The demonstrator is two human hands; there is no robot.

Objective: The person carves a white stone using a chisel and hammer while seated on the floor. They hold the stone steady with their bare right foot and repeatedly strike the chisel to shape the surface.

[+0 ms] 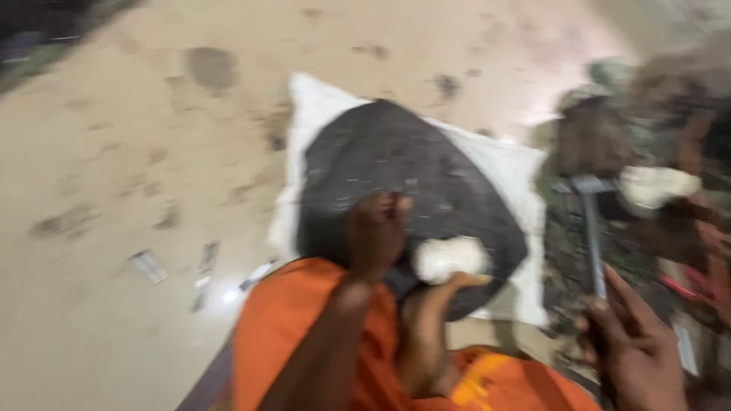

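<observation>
— Orange cloth [304, 335] is filling the bottom of my view, draped over the knees closest to the lens. What are you seeing of the hands?

— I'm seeing the left hand [373, 236] reaching forward and pressing down on a big dark stone [403, 183]. Its fingers [392, 205] are lying curled over the near edge of the stone, touching it; they are gripping nothing that I can make out, just resting on top.

— And the stone itself?

— It's lying on a white sack [502, 164] spread over the sandy floor [137, 152], right in the middle of the picture. A foot [426, 335] is propping against its near side, just beside a small pale lump [449, 259] that I can't identify through the blur.

— Right hand?

— The right hand [632, 350] is sitting at the lower right, well apart from the stone. Its fingers [628, 293] are wrapping around the handle of a hammer [592, 228], and the metal head is pointing up and away from me. The hammer is hovering to the right of the sack, not touching the stone.

— Anything else?

— I'm making out a heap of dark rubble [601, 137] beyond the hammer, and a few small scraps [202, 266] lying on the floor to the left. Everything is smearing badly.
</observation>
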